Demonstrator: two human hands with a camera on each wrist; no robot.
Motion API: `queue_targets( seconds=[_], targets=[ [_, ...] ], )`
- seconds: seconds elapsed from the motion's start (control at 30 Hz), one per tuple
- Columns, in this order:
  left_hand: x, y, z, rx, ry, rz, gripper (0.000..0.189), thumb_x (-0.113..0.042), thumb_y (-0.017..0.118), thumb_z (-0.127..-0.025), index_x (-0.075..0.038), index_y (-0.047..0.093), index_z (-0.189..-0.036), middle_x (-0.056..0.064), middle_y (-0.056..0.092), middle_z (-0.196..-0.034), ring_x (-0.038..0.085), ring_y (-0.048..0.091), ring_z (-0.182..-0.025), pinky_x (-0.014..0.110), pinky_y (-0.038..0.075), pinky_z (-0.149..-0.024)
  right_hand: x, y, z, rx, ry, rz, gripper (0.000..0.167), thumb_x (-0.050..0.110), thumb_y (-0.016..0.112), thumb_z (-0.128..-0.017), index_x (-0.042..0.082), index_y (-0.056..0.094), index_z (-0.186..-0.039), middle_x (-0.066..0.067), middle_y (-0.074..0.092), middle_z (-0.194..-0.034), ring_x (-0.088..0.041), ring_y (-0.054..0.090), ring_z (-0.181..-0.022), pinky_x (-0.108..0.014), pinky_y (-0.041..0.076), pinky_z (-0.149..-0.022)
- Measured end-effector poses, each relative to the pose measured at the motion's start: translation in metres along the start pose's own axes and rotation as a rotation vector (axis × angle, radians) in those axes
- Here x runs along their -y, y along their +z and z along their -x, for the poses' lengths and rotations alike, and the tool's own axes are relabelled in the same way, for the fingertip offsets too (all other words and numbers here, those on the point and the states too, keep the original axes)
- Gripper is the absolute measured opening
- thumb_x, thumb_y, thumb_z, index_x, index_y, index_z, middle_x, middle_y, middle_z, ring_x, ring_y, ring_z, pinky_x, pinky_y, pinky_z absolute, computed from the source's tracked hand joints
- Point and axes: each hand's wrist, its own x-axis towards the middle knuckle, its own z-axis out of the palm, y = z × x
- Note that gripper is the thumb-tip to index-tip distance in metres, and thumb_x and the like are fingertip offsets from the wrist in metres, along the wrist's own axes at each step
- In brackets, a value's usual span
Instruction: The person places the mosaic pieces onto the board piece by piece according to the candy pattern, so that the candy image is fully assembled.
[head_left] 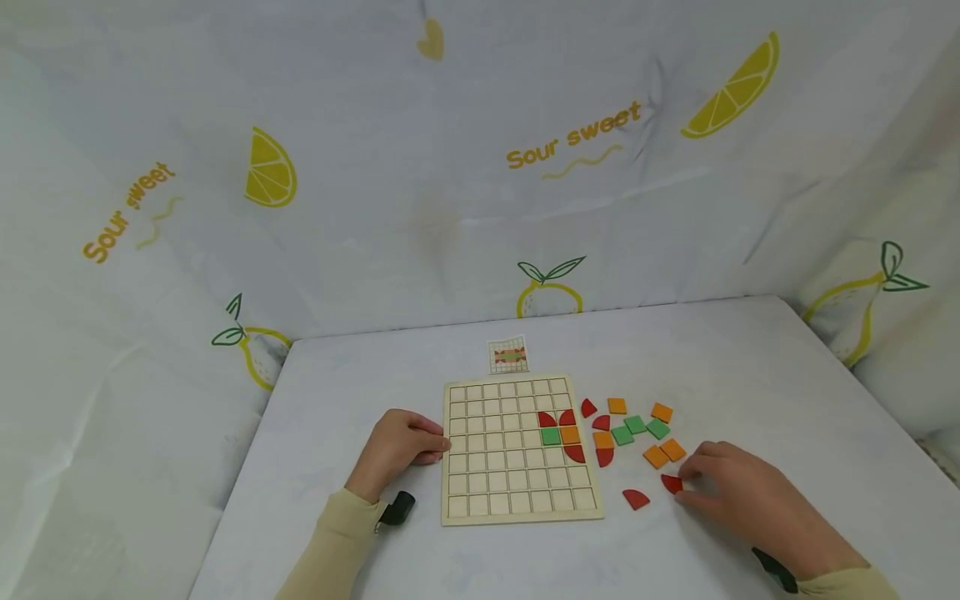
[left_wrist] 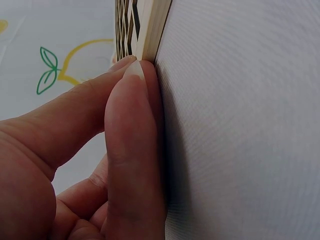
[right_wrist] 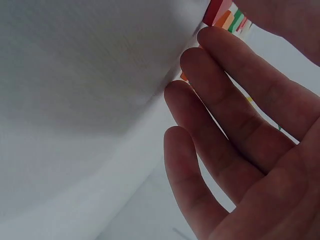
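A wooden grid board (head_left: 487,479) lies flat on the white cloth. My left hand (head_left: 401,444) is at its left edge; in the left wrist view, thumb (left_wrist: 131,115) and forefinger meet at the corner of the board's rim (left_wrist: 155,30). To the right, my right hand (head_left: 738,492) pinches a red quarter-circle tile (head_left: 671,483) between thumb and forefinger, low over the cloth. In the right wrist view this red tile (right_wrist: 215,11) shows beside the forefinger's tip, the other fingers spread loosely. On the board sit a green square (head_left: 551,436), an orange square (head_left: 571,435) and several red quarter-circles.
Between board and right hand lie loose tiles: a red quarter-circle (head_left: 636,499), orange squares (head_left: 656,456), green squares (head_left: 635,424) and others. Behind the board is a small pattern card (head_left: 508,356). A white lemon-printed cloth (head_left: 420,167) hangs behind the table.
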Motion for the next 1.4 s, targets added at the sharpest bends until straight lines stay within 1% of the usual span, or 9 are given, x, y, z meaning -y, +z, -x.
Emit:
queue_targets(
  seconds=[0.2,0.43,0.6,0.77,0.93,1.1,1.17,1.3,1.4],
  targets=[
    [0.001,0.000,0.000,0.001,0.002,-0.001,0.021,-0.013,0.090,-0.087,-0.002,0.079,-0.101,0.010,0.081,-0.093,0.013,0.078,-0.075,0.028,0.067,-0.073,0.003,0.004,-0.002,0.015,-0.009,-0.010,0.021,0.027,0.095,-0.082,0.022,0.080,-0.096,0.006,0.069,-0.100,-0.022,0.067,-0.100,-0.054,0.063,-0.094],
    [0.001,0.000,0.001,-0.008,0.009,-0.003,0.022,-0.014,0.090,-0.086,-0.003,0.079,-0.102,0.009,0.081,-0.093,0.013,0.078,-0.076,0.028,0.067,-0.074,0.006,0.005,-0.003,-0.006,-0.009,0.005,0.024,0.035,0.096,-0.081,0.022,0.081,-0.095,0.006,0.068,-0.097,-0.020,0.065,-0.095,-0.052,0.064,-0.092],
    [0.000,0.000,0.001,-0.015,0.008,-0.005,0.023,-0.014,0.090,-0.086,-0.002,0.079,-0.102,0.009,0.081,-0.092,0.012,0.078,-0.075,0.028,0.066,-0.073,0.010,0.005,-0.006,-0.029,-0.030,0.009,0.020,0.029,0.095,-0.082,0.022,0.082,-0.094,0.006,0.068,-0.097,-0.019,0.064,-0.095,-0.049,0.065,-0.089],
    [0.000,0.000,0.002,-0.012,0.010,-0.003,0.022,-0.014,0.090,-0.087,-0.002,0.079,-0.102,0.010,0.081,-0.093,0.013,0.078,-0.076,0.028,0.066,-0.073,0.017,0.003,-0.009,-0.037,-0.058,0.022,0.021,0.028,0.096,-0.081,0.020,0.083,-0.095,0.007,0.067,-0.096,-0.017,0.064,-0.094,-0.046,0.065,-0.087],
    [-0.001,-0.001,0.002,-0.012,0.006,-0.020,0.023,-0.015,0.090,-0.086,-0.004,0.079,-0.103,0.008,0.081,-0.091,0.013,0.077,-0.074,0.028,0.066,-0.073,0.029,-0.002,-0.013,-0.098,-0.120,0.000,0.022,0.030,0.097,-0.080,0.024,0.083,-0.095,0.012,0.067,-0.095,-0.012,0.063,-0.093,-0.038,0.065,-0.083],
    [-0.001,-0.001,0.002,-0.011,0.006,-0.028,0.024,-0.016,0.091,-0.086,-0.004,0.080,-0.103,0.007,0.081,-0.091,0.013,0.077,-0.073,0.028,0.066,-0.072,0.046,-0.002,-0.029,-0.118,-0.194,-0.031,0.017,0.026,0.095,-0.082,0.025,0.082,-0.094,0.015,0.066,-0.093,-0.006,0.059,-0.087,-0.029,0.061,-0.075],
    [0.000,-0.001,0.002,-0.010,0.010,-0.026,0.024,-0.017,0.091,-0.086,-0.004,0.080,-0.103,0.007,0.081,-0.091,0.012,0.077,-0.073,0.028,0.066,-0.073,0.054,-0.002,-0.037,-0.108,-0.226,-0.047,0.016,0.024,0.093,-0.084,0.023,0.083,-0.096,0.013,0.067,-0.095,-0.007,0.059,-0.088,-0.029,0.060,-0.075],
    [0.001,-0.001,0.001,-0.009,0.011,-0.024,0.025,-0.017,0.092,-0.086,-0.004,0.080,-0.103,0.007,0.082,-0.091,0.012,0.077,-0.074,0.028,0.066,-0.073,0.070,0.000,-0.049,-0.086,-0.267,-0.070,0.016,0.021,0.091,-0.087,0.023,0.083,-0.100,0.012,0.070,-0.104,-0.010,0.064,-0.097,-0.033,0.063,-0.084],
    [0.000,-0.002,0.002,-0.010,0.008,-0.023,0.025,-0.017,0.091,-0.086,-0.004,0.080,-0.104,0.007,0.082,-0.092,0.012,0.078,-0.074,0.028,0.066,-0.073,0.080,0.002,-0.056,-0.074,-0.301,-0.081,0.016,0.023,0.091,-0.088,0.025,0.083,-0.101,0.014,0.069,-0.104,-0.008,0.062,-0.097,-0.030,0.062,-0.084]
  ],
)
